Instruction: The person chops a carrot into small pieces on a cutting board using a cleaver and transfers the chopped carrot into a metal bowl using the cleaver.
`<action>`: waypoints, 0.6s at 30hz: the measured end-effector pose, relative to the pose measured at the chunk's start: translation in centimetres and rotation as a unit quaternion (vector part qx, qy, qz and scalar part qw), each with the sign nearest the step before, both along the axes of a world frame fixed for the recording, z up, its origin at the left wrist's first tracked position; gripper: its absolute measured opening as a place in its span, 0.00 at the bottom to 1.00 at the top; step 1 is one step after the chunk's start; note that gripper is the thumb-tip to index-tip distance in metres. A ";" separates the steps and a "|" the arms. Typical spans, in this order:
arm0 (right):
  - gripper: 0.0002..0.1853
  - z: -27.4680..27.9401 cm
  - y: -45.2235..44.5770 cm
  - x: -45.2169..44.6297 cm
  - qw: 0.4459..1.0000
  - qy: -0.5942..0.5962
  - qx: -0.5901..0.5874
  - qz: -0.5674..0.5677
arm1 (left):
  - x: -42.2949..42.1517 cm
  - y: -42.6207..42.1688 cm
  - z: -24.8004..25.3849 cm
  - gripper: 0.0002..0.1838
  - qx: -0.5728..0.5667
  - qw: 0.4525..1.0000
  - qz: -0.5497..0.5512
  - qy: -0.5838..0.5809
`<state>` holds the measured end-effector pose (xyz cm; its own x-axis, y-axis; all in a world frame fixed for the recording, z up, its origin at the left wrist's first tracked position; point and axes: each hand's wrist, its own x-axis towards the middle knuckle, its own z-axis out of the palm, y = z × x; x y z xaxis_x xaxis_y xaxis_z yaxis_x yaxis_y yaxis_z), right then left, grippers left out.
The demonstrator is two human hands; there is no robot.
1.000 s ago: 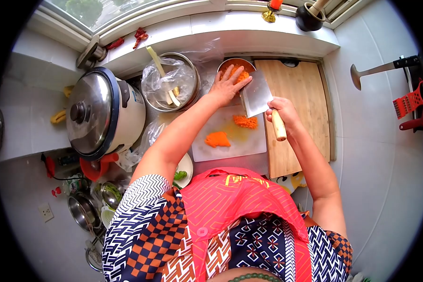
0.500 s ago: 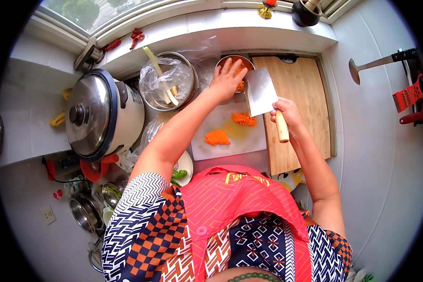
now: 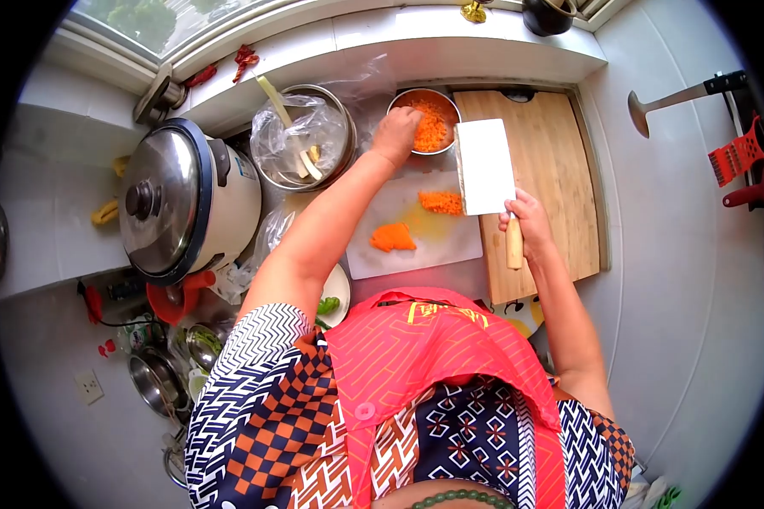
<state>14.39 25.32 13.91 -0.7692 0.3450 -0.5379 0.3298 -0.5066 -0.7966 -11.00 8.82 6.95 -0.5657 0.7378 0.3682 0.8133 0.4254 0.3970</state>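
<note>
My left hand [image 3: 396, 136] is closed at the left rim of a metal bowl [image 3: 452, 146], its curled fingers reaching over the edge; the thumb is hidden. Finely chopped carrot [image 3: 430, 127] lies inside that bowl. With my right hand [image 3: 528, 224] I grip the light wooden handle of a cleaver [image 3: 485, 165], its broad blade raised over the left edge of the wooden board. On the white cutting board [image 3: 373, 265] sit a small heap of diced carrot [image 3: 440, 203] and a larger orange carrot piece [image 3: 393, 237], with a yellowish wet stain between them.
A wooden board [image 3: 552, 161] rests against the right wall. To the left stand a pot [image 3: 345, 170] with a plastic bag and pale scraps, and a large rice cooker [image 3: 242, 208]. A plate [image 3: 339, 293] with green pieces sits beside my left arm. Utensils, including a ladle [image 3: 639, 114], hang at right.
My left hand has drawn back from above the bowl to its left rim, its spread fingers now curled. The cleaver has turned, its blade now brighter and more upright in view.
</note>
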 end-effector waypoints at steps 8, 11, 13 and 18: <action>0.09 -5.2 -1.6 8.9 0.999 0.006 0.000 -0.048 | 4.0 -0.8 0.3 0.05 0.214 0.957 0.092 -0.174; 0.08 -6.9 -2.8 11.0 0.998 -0.006 -0.009 -0.059 | 7.9 -2.1 -1.6 0.06 0.224 0.931 0.119 -0.262; 0.08 -7.7 -3.4 11.6 0.998 -0.013 -0.005 -0.059 | 10.3 -2.9 -2.4 0.08 0.218 0.925 0.121 -0.286; 0.08 -8.8 -4.1 11.8 0.998 -0.012 -0.005 -0.064 | 14.3 -3.7 -5.3 0.13 0.197 0.926 0.164 -0.278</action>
